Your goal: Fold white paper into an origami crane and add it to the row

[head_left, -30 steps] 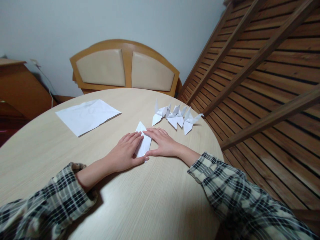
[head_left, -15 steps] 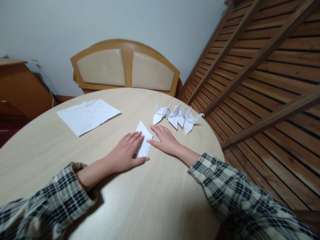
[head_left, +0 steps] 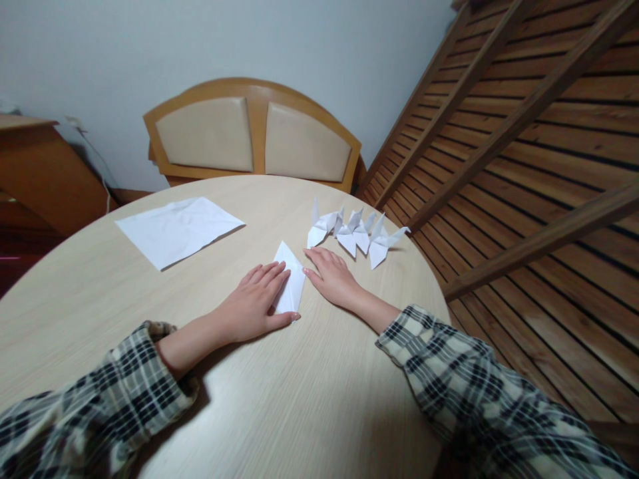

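A small folded sheet of white paper, kite-shaped with a point at its far end, lies on the table. My left hand rests flat over its left side, fingers stretched out and thumb across the near end. Part of the paper is hidden under that hand. My right hand lies at the paper's right corner, fingers extended and the thumb tip by the edge; I cannot tell whether it touches. Just beyond the right hand stand several white paper cranes, close together.
A larger white sheet lies flat on the left of the round wooden table. Behind the table is a wooden headboard with padded panels. A slatted wooden partition slants along the right, and a wooden cabinet stands at the left.
My right thumb has moved off the paper's right part to its edge, and the right hand has shifted slightly right. My left hand stays on the paper.
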The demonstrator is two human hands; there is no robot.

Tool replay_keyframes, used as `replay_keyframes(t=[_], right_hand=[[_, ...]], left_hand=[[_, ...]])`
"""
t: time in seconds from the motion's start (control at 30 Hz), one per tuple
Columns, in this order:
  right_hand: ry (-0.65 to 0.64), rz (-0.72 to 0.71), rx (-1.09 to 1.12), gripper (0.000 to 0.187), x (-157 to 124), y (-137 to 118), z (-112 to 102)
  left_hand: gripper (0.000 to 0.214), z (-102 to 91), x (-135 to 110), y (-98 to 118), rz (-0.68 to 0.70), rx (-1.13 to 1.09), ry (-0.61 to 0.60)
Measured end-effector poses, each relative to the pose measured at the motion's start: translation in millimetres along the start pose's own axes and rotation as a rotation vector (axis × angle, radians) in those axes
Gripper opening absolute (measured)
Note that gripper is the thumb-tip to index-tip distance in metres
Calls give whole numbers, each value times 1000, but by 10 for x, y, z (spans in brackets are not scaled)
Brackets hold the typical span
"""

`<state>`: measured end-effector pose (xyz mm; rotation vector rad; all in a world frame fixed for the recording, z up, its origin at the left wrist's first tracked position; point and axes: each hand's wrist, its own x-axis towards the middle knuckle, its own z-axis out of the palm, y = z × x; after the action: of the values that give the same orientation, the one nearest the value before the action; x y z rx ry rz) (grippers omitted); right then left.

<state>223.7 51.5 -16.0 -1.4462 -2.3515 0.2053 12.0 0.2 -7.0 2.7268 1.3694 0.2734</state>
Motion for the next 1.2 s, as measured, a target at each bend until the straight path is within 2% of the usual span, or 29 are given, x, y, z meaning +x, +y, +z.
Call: replay_keyframes(t=[0.3, 0.5, 0.77, 0.87, 0.97, 1.07, 1.13, 1.2], right_hand=[[-15, 14, -22, 44, 2, -13, -12], [32, -29, 57, 39, 3, 30, 22], [191, -258, 285, 21, -3, -44, -87], [163, -339, 274, 14, -8, -83, -112], [80, -416, 233, 13, -6, -88, -101], [25, -435, 228, 15, -3, -77, -82], [11, -424, 237, 15, -4, -78, -84], [-4, -416, 238, 15, -7, -85, -96]], left_hand=[[89, -9, 2, 9, -4, 25, -16], [89, 6, -2, -3, -5, 9, 2], [89, 5, 3, -3, -4, 22, -11], [88, 10, -2, -9, -3, 10, 7], [85, 14, -7, -12, 6, -22, 41], [82, 12, -8, -19, 18, -94, 104], [73, 4, -3, -39, 4, -156, 166], [52, -9, 7, -87, -44, -184, 247]])
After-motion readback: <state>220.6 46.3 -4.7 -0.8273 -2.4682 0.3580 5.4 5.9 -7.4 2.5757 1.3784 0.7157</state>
